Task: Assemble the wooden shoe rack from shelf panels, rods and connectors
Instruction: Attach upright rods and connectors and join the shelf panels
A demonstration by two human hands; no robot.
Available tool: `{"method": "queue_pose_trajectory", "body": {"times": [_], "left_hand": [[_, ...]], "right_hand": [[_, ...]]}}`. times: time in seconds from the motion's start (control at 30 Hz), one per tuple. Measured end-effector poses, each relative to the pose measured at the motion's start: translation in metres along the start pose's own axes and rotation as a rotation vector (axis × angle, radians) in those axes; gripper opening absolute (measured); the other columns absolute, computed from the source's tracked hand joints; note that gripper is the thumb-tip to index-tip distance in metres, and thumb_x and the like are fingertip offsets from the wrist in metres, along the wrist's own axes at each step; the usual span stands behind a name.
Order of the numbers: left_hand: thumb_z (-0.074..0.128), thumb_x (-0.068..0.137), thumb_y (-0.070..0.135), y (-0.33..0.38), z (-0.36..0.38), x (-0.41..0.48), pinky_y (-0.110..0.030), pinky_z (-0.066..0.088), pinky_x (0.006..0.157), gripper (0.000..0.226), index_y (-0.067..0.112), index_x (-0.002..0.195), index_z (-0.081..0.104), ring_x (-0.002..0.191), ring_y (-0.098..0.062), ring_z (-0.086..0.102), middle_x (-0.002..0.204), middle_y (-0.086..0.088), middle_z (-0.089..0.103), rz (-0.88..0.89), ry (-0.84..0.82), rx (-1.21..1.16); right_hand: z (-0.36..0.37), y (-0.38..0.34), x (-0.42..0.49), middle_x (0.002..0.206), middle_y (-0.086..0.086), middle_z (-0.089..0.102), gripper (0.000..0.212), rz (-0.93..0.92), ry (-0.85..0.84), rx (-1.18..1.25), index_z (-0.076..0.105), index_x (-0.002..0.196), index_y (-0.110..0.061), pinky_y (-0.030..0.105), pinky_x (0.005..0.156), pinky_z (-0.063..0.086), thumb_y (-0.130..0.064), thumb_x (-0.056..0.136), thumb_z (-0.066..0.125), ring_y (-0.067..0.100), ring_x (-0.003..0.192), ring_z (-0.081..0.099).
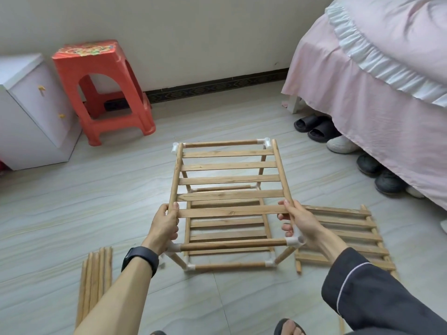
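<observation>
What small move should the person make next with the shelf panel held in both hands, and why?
Probably lower the near end of the shelf panel toward the near top rod. The left hand and right hand grip its side rails; its far end lies by the far connectors, while the near end seems raised.

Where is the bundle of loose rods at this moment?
In the head view the loose rods lie on the floor at lower left, left of the rack.

Slatted shelf panel (227, 180) tilted atop two-tier rod frame (232, 245), near end raised.
</observation>
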State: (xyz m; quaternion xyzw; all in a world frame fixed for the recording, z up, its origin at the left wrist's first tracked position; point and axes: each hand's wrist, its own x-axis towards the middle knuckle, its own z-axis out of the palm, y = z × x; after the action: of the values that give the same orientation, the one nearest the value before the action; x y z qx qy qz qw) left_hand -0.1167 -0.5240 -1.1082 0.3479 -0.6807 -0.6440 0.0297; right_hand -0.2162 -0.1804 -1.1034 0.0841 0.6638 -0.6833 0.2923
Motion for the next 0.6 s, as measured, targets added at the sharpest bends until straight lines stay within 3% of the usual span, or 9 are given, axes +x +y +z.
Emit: {"method": "queue_pose_trajectory", "body": {"times": [0.2,0.4,0.6], "left_hand": [[0.044,0.108,0.036,0.001,0.003,-0.004,-0.018,0.022,0.035,0.025,0.014,0.097,0.047,0.039,-0.006,0.025,0.066,0.000,0.035,-0.008,-0.014,-0.058],[0.043,0.107,0.039,0.001,0.007,-0.007,-0.020,0.026,0.036,0.027,0.016,0.094,0.047,0.049,-0.011,0.027,0.074,-0.001,0.036,0.002,0.066,-0.056],[0.045,0.105,0.047,0.003,0.007,-0.005,-0.020,0.023,0.039,0.031,0.018,0.100,0.053,0.045,-0.009,0.027,0.071,0.001,0.039,0.060,0.030,-0.025]], "right_hand": [[-0.016,0.000,-0.004,0.085,0.008,0.063,0.025,0.046,-0.136,0.235,0.060,0.122,-0.019,0.027,0.046,0.043,-0.036,0.105,0.051,0.013,0.051,0.046],[-0.004,0.014,-0.002,0.070,0.004,0.054,0.030,-0.035,0.067,0.059,0.063,0.109,-0.007,0.021,0.038,0.036,-0.033,0.108,0.046,0.011,0.045,0.042],[-0.001,0.014,-0.004,0.069,0.000,0.051,0.032,-0.081,0.146,0.069,0.065,0.111,-0.013,0.024,0.042,0.035,-0.037,0.108,0.045,0.012,0.049,0.041]]}}
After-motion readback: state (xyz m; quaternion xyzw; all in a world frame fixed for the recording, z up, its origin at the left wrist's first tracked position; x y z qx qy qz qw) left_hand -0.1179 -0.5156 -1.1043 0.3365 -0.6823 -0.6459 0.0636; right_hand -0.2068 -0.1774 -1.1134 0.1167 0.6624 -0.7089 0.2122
